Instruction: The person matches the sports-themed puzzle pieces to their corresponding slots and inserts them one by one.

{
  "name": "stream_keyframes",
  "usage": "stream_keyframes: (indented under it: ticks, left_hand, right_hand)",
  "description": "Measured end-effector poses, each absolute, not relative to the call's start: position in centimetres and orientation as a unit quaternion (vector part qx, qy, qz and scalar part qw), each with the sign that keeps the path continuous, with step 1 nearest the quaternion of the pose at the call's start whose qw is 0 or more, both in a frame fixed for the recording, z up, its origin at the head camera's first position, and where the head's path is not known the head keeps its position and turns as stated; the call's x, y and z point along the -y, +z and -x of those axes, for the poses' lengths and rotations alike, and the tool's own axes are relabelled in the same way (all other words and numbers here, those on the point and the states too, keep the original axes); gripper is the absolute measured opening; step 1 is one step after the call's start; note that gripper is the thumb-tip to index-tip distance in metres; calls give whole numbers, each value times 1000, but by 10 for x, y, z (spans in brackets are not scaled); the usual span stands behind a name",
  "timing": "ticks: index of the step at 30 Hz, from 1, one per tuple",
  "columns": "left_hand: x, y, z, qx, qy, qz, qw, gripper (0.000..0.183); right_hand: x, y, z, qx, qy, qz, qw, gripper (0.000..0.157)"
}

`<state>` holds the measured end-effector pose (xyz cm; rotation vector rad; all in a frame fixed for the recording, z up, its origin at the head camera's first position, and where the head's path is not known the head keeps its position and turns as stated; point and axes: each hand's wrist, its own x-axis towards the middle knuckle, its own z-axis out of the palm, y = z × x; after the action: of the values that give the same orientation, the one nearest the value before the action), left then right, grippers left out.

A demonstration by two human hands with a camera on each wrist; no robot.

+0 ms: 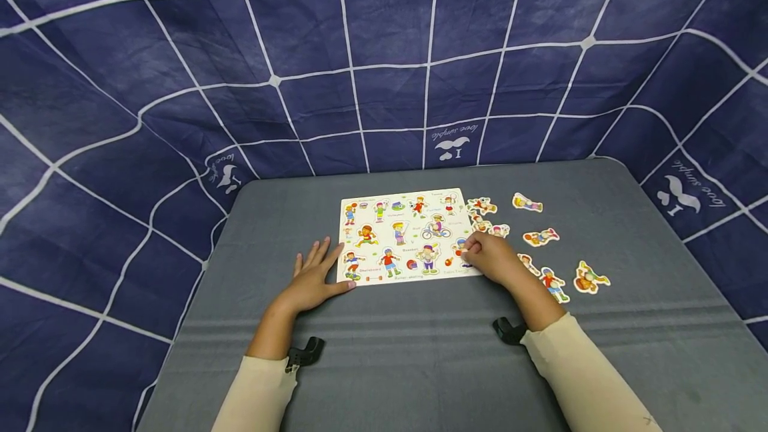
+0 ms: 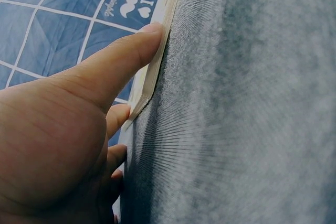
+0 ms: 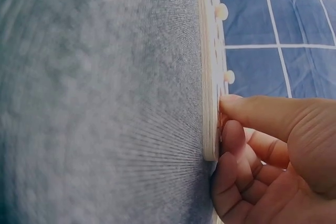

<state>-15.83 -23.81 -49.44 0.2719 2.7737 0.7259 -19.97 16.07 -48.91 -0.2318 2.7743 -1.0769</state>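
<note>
A white wooden puzzle board printed with sports figures lies flat on the grey table. My left hand spreads its fingers at the board's left side, with the thumb against the near edge at the corner. At the lower right corner, my right hand pinches a figure-shaped puzzle piece between thumb and index finger, at the board's surface. Those fingers cover part of the piece, so how fully it sits in its recess cannot be told. Small round knobs stand up from the board in the right wrist view.
Several loose figure pieces lie right of the board, among them a piece at the back, another in the middle and one farthest right. More lie beside the right forearm. Blue grid-patterned cloth rises behind the table.
</note>
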Motion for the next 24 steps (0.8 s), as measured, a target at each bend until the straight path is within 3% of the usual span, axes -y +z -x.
stream_keyframes:
  ticks: [15,24]
  left_hand:
    - [238,-497,157,-953,254,-94,134,97]
    - [239,-497,159,-954,250,-94,133,98]
  right_hand:
    - [-176,-487,189,-868,-488,47,79,22]
    - [-192,-473,174,-784,-620,11,21,33]
